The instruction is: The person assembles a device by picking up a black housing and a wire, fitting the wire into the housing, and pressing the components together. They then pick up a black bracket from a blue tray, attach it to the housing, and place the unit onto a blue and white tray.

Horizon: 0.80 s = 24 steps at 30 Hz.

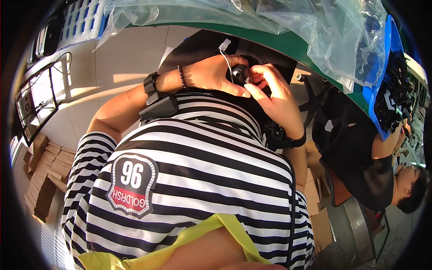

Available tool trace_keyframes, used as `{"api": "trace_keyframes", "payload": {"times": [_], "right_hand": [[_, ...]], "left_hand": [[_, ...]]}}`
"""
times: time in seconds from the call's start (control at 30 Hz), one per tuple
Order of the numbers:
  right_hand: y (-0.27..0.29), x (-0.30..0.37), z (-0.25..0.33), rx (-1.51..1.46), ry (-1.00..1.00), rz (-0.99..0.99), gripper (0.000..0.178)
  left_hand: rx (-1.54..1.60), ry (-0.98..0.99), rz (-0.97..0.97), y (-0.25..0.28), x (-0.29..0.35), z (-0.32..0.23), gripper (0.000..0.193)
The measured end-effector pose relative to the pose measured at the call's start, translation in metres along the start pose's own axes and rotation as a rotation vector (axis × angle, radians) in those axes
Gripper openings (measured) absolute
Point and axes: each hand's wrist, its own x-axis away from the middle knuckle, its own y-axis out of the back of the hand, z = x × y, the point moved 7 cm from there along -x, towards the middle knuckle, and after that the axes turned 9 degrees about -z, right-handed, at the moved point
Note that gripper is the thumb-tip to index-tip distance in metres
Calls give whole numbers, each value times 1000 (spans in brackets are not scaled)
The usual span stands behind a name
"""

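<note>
My left hand (216, 77) is closed around a glossy black rounded part (239, 73), close in front of my striped shirt. From that part a thin white cable (228, 58) rises over the hand and ends in a small white plug connector (224, 44). Thumb and fingers of my right hand (272, 90) pinch together at the part's right side. A small pale bit shows at those fingertips, too small to name. The underside of the black part is hidden by my fingers.
A green table edge (288, 41) with clear plastic bags (333, 31) curves across the top. At right stands a blue bin (382, 85) of small black pieces, with a co-worker (360, 139) seated nearby. Cardboard boxes (45, 173) are stacked at left.
</note>
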Motion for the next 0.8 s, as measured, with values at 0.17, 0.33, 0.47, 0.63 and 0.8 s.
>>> {"api": "trace_keyframes", "payload": {"times": [0.17, 0.33, 0.47, 0.63, 0.8], "right_hand": [[-4, -3, 2, 199, -25, -47, 26], [-4, 0, 6, 108, 10, -28, 26], [-4, 0, 4, 180, -18, -67, 25], [1, 2, 3, 49, -34, -48, 25], [-1, 0, 1, 137, -15, -69, 25]], "left_hand": [[103, 67, 23, -1, 1, 1, 75], [66, 17, -22, 0, 1, 6, 85], [110, 71, 2, 1, -1, 1, 86], [66, 16, -2, -2, 1, 2, 76], [82, 51, -27, 1, 2, -4, 83]]}}
